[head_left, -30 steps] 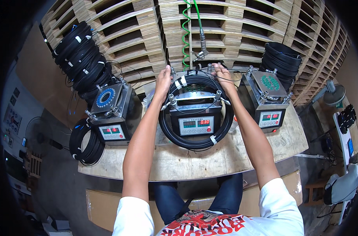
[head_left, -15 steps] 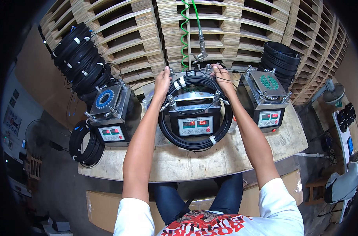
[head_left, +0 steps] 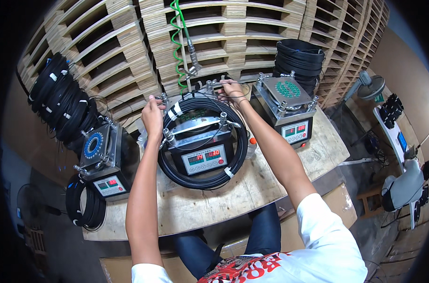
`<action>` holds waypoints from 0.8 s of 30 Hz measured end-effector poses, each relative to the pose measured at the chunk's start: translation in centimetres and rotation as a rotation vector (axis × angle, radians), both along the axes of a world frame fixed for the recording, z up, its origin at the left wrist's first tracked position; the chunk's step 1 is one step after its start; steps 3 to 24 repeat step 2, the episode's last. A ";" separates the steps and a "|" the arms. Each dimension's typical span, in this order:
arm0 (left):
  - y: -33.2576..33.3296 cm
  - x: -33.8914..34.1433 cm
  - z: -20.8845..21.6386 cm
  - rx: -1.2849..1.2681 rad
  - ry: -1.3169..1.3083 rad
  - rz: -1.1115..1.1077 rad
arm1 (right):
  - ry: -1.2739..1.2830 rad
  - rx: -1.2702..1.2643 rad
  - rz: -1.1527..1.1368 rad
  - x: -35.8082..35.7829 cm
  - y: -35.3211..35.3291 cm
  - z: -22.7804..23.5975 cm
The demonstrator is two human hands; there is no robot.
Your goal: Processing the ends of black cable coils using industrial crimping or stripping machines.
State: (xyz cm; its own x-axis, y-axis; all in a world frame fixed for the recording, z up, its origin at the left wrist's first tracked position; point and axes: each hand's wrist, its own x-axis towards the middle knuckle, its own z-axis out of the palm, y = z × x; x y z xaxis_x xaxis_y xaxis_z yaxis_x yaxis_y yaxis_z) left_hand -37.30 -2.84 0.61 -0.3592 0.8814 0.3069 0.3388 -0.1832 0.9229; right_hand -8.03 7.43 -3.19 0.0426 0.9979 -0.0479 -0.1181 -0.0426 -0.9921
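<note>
A coil of black cable (head_left: 166, 169), tied with white tape, hangs round the middle box-shaped machine (head_left: 182, 159), which has a red-lit display. My left hand (head_left: 152, 118) is closed at the machine's far left corner, by a metal clamp post (head_left: 164, 97); what its fingers hold is hidden. At the far right corner my right hand (head_left: 232, 91) has its fingers bent together beside another clamp post (head_left: 209, 86). A thin black cable runs past these fingers, and I cannot make out what they grip. The machine's near clamp posts stand untouched.
Similar machines stand left (head_left: 111, 162) and right (head_left: 297, 115) on the wooden table (head_left: 266, 181). Black cable coils are stacked at far left (head_left: 66, 101) and far right (head_left: 299, 61). A green air hose (head_left: 175, 42) hangs before wooden pallets (head_left: 261, 28). An orange-capped bottle (head_left: 252, 141) is near my right forearm.
The view has turned, so the table and machines sit further left and tilted. Both hands stay at the middle machine's far corners; the coil remains round it.
</note>
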 end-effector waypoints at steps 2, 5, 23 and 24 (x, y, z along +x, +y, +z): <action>-0.5 0.6 0.6 -0.077 -0.015 0.043 | -0.114 -0.101 -0.011 0.1 2.1 -0.2; -0.5 0.6 0.6 -0.077 -0.015 0.043 | -0.114 -0.101 -0.011 0.1 2.1 -0.2; -0.5 0.6 0.6 -0.077 -0.015 0.043 | -0.114 -0.101 -0.011 0.1 2.1 -0.2; -0.5 0.6 0.6 -0.077 -0.015 0.043 | -0.114 -0.101 -0.011 0.1 2.1 -0.2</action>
